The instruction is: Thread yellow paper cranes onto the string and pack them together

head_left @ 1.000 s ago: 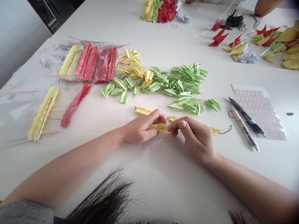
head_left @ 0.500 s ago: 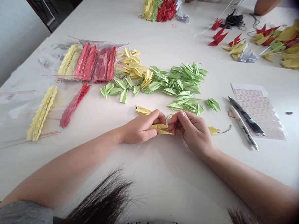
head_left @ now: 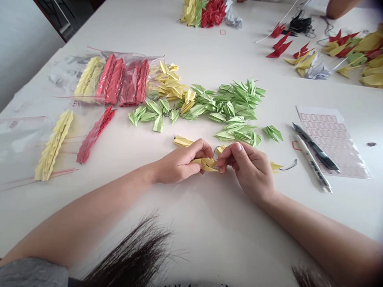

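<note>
My left hand [head_left: 182,164] is closed on a yellow folded paper piece [head_left: 208,164] that looks like an unopened origami crane; its pointed ends stick out past my thumb. A thin black thread [head_left: 214,151] arcs from it to the pinched fingertips of my right hand [head_left: 251,166]. Between and behind the hands shows another bit of yellow paper [head_left: 221,149]. Beyond my left knuckles lies a yellow folded piece [head_left: 182,141]. Right of my right hand is a yellow piece [head_left: 275,167] with a black thread tail [head_left: 290,166]. The fingers hide the exact grip on the thread.
Green folded pieces [head_left: 240,101] and yellow ones [head_left: 170,83] lie ahead. To the left are bagged red strands [head_left: 112,81], a loose yellow strand [head_left: 53,145] and a red one [head_left: 94,135]. A black pen [head_left: 317,148], white pen [head_left: 313,165] and label sheet [head_left: 344,149] lie right. Another person's arm [head_left: 344,1] rests opposite.
My right hand has shifted slightly right, away from the yellow piece, and more of the black thread and the yellow paper behind shows between the hands. My left hand has barely moved.
</note>
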`<state>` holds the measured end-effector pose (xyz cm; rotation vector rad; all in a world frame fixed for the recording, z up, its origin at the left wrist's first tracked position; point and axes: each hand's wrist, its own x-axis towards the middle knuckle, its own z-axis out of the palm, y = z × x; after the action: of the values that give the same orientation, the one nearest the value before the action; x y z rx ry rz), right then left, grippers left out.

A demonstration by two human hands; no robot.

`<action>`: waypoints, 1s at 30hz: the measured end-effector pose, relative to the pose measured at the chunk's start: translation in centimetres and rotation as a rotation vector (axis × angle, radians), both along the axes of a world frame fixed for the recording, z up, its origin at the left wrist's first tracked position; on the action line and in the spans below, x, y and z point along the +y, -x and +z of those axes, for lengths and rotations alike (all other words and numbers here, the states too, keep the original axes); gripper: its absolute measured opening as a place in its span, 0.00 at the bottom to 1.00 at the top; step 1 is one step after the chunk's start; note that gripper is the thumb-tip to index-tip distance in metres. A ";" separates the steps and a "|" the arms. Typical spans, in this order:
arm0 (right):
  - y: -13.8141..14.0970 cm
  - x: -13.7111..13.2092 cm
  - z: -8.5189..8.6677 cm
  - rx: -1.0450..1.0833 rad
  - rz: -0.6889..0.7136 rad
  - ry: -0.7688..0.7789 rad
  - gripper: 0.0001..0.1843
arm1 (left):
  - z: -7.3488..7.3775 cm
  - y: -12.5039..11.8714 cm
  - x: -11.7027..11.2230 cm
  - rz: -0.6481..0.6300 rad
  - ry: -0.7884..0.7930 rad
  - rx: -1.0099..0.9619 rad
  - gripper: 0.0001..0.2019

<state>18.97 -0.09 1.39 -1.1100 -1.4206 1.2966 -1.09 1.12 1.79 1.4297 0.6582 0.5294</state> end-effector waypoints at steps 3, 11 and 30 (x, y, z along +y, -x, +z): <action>0.0 0.1 0.0 -0.004 0.003 0.018 0.27 | 0.0 0.0 0.0 -0.006 -0.003 0.003 0.09; 0.1 0.2 -0.1 0.019 -0.003 0.053 0.27 | -0.1 0.0 0.1 -0.005 -0.014 0.016 0.08; -0.1 0.2 -0.2 0.035 0.017 0.066 0.26 | -0.4 0.1 0.1 -0.028 -0.014 0.012 0.07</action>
<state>19.02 0.15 1.16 -1.1161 -1.3732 1.3770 -1.20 1.18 1.42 1.4540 0.6445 0.5050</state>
